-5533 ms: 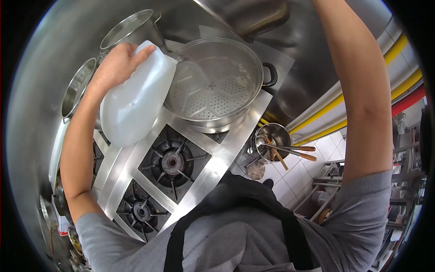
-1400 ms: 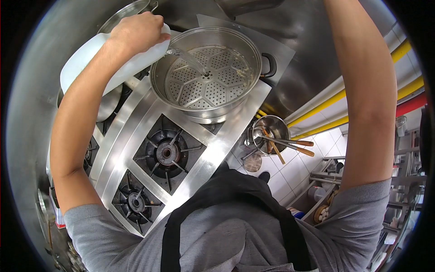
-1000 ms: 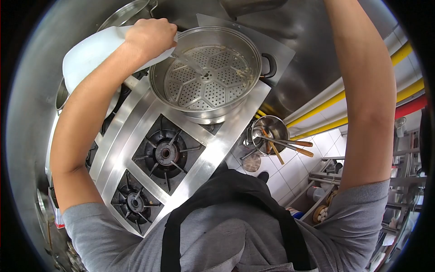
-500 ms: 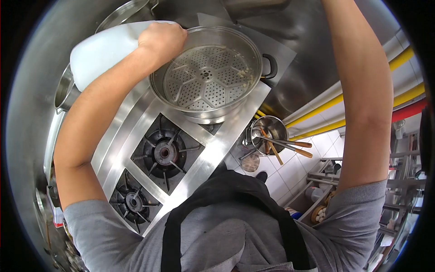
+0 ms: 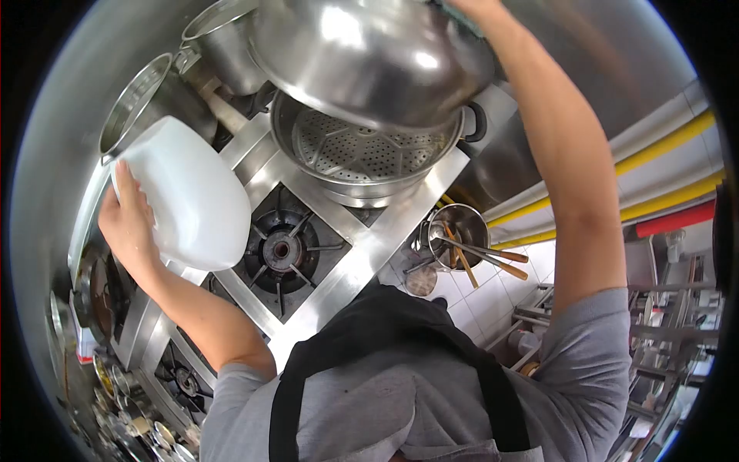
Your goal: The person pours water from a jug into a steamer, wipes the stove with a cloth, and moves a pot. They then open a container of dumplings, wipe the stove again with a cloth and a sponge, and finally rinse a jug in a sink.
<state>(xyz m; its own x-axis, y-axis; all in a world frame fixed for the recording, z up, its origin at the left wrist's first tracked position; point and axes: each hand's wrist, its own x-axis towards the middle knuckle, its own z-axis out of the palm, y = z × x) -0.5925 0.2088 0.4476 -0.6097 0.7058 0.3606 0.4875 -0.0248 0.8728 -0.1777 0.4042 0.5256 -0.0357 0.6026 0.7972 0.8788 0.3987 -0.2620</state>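
My left hand [image 5: 129,219] is closed on the edge of a white plastic container [image 5: 196,200], tilted beside the front burner. At the top edge my right hand [image 5: 476,9], partly out of view, grips a large domed steel lid [image 5: 369,61] with a greenish cloth [image 5: 460,19] at the grip. That lid hangs tilted over a wide steel steamer pot [image 5: 362,189] and hides its back part. Inside the pot lies a perforated steamer plate [image 5: 339,150].
Two deep steel pots [image 5: 223,54] stand at the back left. A gas burner [image 5: 282,250] lies in front of the steamer. Lower right, a small steel pot [image 5: 471,215] holds several wooden-handled utensils. Yellow pipes [image 5: 662,154] run along the right wall.
The white container has moved from beside the steamer toward the left front and turned. My right hand has brought the domed lid into view above the steamer.
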